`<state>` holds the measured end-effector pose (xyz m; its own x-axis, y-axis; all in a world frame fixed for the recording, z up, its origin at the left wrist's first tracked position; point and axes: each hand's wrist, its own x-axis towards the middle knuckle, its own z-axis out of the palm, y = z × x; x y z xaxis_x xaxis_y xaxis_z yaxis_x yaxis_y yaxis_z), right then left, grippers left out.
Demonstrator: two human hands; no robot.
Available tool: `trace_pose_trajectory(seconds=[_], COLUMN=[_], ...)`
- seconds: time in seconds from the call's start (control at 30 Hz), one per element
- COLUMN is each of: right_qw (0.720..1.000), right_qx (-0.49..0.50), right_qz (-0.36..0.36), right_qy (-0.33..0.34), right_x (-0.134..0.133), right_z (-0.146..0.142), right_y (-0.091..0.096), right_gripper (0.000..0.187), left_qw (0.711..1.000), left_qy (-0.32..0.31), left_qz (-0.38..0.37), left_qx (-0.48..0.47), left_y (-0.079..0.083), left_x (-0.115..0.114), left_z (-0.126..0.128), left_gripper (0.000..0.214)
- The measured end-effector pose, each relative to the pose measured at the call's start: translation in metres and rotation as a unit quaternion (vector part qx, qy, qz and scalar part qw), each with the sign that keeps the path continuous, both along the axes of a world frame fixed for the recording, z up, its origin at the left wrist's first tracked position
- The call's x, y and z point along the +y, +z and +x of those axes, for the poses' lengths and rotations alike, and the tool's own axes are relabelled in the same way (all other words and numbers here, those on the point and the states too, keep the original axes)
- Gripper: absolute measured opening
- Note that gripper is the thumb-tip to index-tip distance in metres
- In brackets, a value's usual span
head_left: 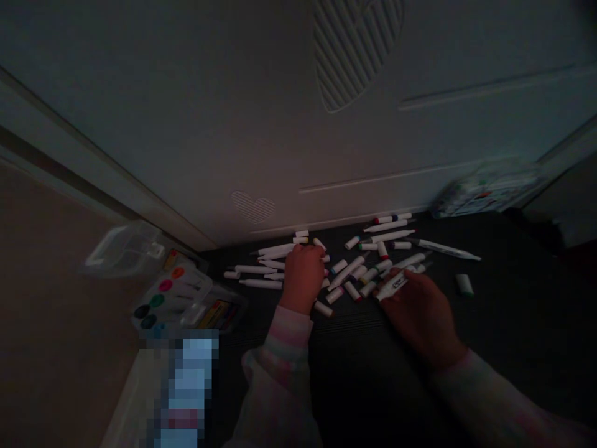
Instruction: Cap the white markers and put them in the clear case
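My right hand holds a white marker between thumb and fingers, low over the dark tabletop. My left hand reaches down into the pile with its fingers curled together. What those fingers grip, if anything, is hidden behind the hand. Around both hands lie several uncapped white markers and loose caps with coloured ends. Among them are a slanting marker between the hands and a brown-ended cap beside my left wrist. Left of that hand, several more markers lie side by side.
An open clear plastic case with coloured round pieces stands at the left. A filled clear package leans at the back right. One green-ended cap lies apart at right. Behind the table rises a pale panel with raised hearts.
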<state>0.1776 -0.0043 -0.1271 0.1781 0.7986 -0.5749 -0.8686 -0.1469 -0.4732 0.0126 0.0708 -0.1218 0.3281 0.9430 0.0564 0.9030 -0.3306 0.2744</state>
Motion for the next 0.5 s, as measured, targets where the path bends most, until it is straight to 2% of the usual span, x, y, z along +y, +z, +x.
trace_pose_trajectory(seconds=[0.23, 0.5], right_qw=[1.000, 1.000], right_qx=[-0.002, 0.001], right_qz=[0.003, 0.012], right_qy=[-0.003, -0.001], right_x=[-0.0006, -0.0015], right_z=[-0.0009, 0.0001], right_y=[0.0002, -0.0005], right_gripper=[0.002, 0.007], left_qw=[1.000, 1.000], left_qy=[0.002, 0.003], left_qz=[-0.006, -0.006], left_qx=[-0.002, -0.003], left_y=[-0.0013, 0.0000], left_x=[0.0007, 0.0004], left_z=[0.0004, 0.0008], left_gripper=[0.016, 0.018])
